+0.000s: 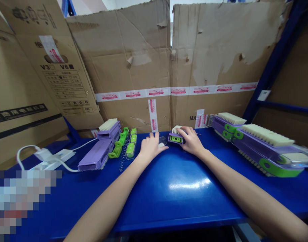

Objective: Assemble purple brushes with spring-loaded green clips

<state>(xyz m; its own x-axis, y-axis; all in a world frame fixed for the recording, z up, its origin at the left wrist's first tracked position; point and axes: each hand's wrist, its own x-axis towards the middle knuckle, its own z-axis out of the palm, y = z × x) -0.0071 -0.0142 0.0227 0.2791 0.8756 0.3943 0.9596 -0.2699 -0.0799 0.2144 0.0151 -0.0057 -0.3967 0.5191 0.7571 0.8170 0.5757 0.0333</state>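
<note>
My right hand (191,140) grips a small purple brush (176,135) with white bristles and a green front piece, resting on the blue table (174,188) near the back. My left hand (150,146) lies just left of it, fingers curled over a small white piece (161,145) on the table. A clear plastic piece (163,139) sits between the two hands.
At left stand stacked purple brush bodies (100,151), green clips (122,141), a row of metal springs (123,158) and a white power strip (55,158). A row of finished purple brushes (257,141) lies at right. Cardboard sheets (169,67) wall the back.
</note>
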